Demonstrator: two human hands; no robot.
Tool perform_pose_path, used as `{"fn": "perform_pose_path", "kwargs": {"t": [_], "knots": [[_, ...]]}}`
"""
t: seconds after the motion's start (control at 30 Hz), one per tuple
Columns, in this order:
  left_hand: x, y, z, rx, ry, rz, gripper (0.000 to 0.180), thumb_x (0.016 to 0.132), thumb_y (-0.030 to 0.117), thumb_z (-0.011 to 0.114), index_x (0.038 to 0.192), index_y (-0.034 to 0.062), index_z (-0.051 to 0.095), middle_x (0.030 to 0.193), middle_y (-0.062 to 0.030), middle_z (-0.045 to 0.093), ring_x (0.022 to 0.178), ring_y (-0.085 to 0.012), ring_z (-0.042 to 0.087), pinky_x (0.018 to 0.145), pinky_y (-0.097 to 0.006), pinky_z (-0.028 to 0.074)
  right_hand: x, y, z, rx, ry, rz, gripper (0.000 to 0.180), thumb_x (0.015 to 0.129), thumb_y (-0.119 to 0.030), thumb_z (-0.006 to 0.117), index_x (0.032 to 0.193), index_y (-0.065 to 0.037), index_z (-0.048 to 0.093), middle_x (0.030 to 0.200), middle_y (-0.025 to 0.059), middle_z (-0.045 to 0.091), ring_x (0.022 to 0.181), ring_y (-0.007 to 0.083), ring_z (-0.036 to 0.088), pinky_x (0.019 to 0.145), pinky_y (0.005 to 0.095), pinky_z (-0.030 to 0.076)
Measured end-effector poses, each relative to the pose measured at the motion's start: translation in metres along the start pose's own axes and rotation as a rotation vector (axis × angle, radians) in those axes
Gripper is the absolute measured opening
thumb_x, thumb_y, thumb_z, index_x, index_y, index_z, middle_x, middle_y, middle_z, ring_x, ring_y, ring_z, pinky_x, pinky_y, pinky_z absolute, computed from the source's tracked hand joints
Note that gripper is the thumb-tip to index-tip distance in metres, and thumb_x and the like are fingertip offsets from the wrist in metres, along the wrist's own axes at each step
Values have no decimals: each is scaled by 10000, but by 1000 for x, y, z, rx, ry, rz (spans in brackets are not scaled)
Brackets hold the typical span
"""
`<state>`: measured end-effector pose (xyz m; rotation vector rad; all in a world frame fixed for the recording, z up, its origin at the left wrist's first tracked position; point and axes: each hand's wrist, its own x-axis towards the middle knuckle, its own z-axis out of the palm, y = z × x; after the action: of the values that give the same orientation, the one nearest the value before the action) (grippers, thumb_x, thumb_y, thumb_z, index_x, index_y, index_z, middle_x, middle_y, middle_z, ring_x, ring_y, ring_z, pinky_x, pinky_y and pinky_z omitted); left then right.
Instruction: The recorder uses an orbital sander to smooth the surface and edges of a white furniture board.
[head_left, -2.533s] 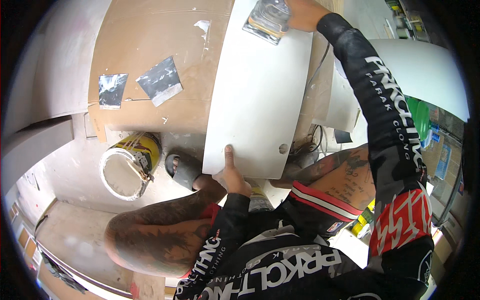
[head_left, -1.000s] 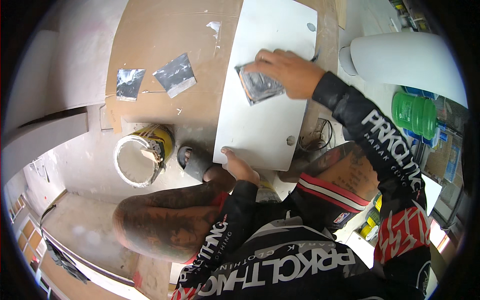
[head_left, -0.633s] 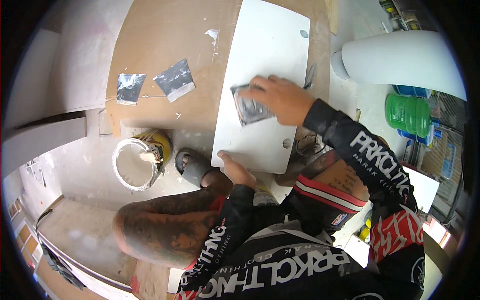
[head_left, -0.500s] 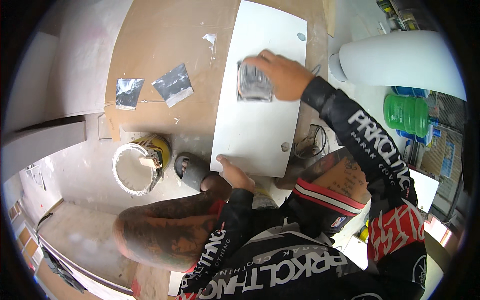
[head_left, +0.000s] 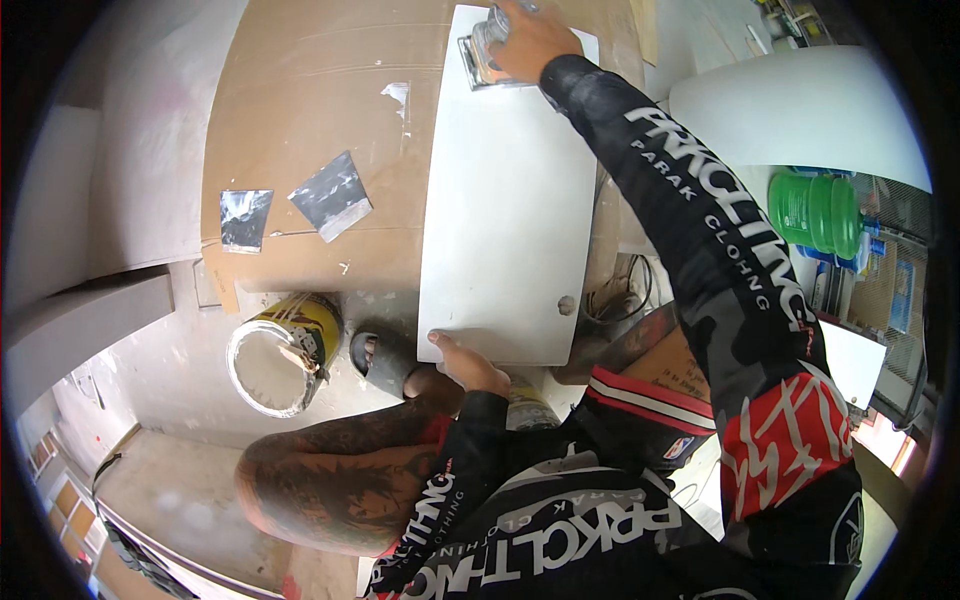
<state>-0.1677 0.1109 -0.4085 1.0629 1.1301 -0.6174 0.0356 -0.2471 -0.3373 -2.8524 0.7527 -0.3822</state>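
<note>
A long white panel [head_left: 505, 220] with a round hole near its near right corner lies over brown cardboard and juts past its near edge toward me. At the panel's far end, my right hand [head_left: 535, 45] is closed over a palm sander [head_left: 480, 68], whose squarish base rests on the white surface. Part of the sander is hidden beneath the fingers. My left hand [head_left: 470, 366] grips the panel's near left corner, its thumb on top and the other fingers out of sight underneath.
Two grey, white-dusted sheets, apparently sandpaper [head_left: 331, 197], lie on the cardboard [head_left: 300, 90] left of the panel. A yellow bucket [head_left: 318, 322] with a whitened rim stands below. A dark cable [head_left: 648, 285] loops right of the panel; farther right are green [head_left: 815, 213] and blue water jugs.
My right hand has slid the sander away from me, from the upper middle of the panel to its far end. My left hand keeps its hold on the near corner.
</note>
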Motion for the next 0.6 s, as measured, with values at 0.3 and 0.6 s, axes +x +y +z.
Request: {"fn": "perform_pose_path", "kwargs": {"t": [0.3,0.6], "knots": [[1,-3,0,-39,-37,55,715,1063,545,414,1454,-53,430,1416,-147,528,1206,-265,545,1043,-385,443,10,-44,-9,-15,-93,220,635,817,-251,596,1440,-175,505,1040,238,719,953,426,692,835,524,537],[-5,3,6,-26,19,25,731,1052,551,438,1429,-75,452,1404,-151,534,1190,-261,549,1036,-377,444,-33,-53,-17,-29,-51,189,636,872,-313,628,1481,-282,450,1265,310,581,1069,459,656,913,511,535]]}}
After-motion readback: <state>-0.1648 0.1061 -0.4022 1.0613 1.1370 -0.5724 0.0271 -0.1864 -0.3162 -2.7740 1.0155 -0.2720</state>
